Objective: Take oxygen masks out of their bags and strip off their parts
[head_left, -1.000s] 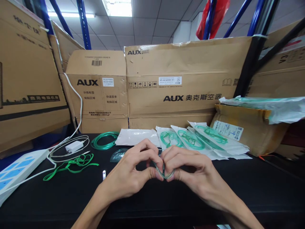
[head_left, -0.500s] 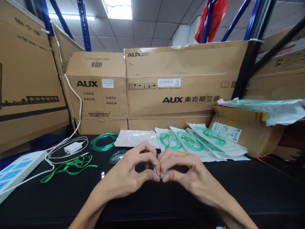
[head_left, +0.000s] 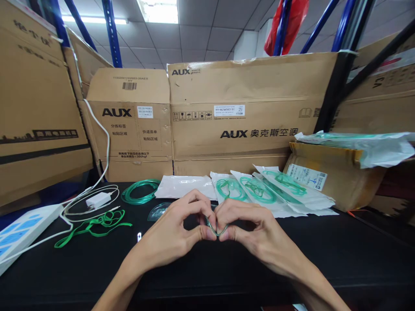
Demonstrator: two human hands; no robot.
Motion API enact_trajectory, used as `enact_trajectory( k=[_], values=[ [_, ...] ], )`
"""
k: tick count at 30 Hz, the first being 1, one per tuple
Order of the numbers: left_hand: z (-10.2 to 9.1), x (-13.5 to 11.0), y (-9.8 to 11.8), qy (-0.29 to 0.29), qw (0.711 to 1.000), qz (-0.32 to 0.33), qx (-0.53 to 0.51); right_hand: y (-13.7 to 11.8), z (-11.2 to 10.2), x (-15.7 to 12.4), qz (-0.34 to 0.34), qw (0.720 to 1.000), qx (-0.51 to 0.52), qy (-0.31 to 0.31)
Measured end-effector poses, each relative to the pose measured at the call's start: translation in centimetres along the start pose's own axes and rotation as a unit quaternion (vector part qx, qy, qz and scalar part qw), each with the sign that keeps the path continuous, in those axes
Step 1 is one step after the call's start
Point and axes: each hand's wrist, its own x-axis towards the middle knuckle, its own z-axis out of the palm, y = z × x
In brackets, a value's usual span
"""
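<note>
My left hand (head_left: 181, 226) and my right hand (head_left: 251, 224) meet in front of me, above the black tabletop (head_left: 207, 276). Thumb and fingers of each are pinched on a thin, silvery-green curved strip (head_left: 217, 234), bent into a U shape; most of it is hidden by the fingers. Behind my left hand lies a clear plastic dome-like piece (head_left: 156, 211), partly covered. A coil of green tubing (head_left: 139, 192) rests farther back on the left. Beyond my fingers is a white packet (head_left: 186, 186), with several packets of green tubing (head_left: 231, 190) fanned out beside it.
On the left are a tangled green strap (head_left: 97, 223), a white adapter (head_left: 98, 200) with its cable, and a white power strip (head_left: 30, 231). Cardboard boxes (head_left: 253, 93) wall off the back. At right, more packets (head_left: 356, 144) top a small carton (head_left: 333, 172).
Both hands keep their pinch on the curved strip and have risen very slightly. The whole view has shifted a little; the things on the table lie as before.
</note>
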Motion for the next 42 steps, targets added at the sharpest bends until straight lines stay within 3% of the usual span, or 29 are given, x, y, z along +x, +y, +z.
enact_trajectory(
  k=[9,17,29,42],
  values=[
    [0.0,0.0,0.0,0.036,0.999,0.012,0.001,-0.2,0.3,-0.3,0.016,0.999,-0.024,0.035],
    [-1.1,-0.4,-0.1,0.008,0.998,0.016,-0.057,-0.4,-0.2,-0.3,-0.007,0.998,-0.052,0.037],
    [-0.9,-0.2,-0.4,0.019,0.995,0.09,0.038,-0.4,0.3,-0.3,-0.124,0.978,-0.158,0.05],
    [-0.5,-0.3,-0.5,0.018,0.983,0.158,0.096,-1.1,1.4,-1.0,-0.153,0.943,-0.284,0.077]
  ],
)
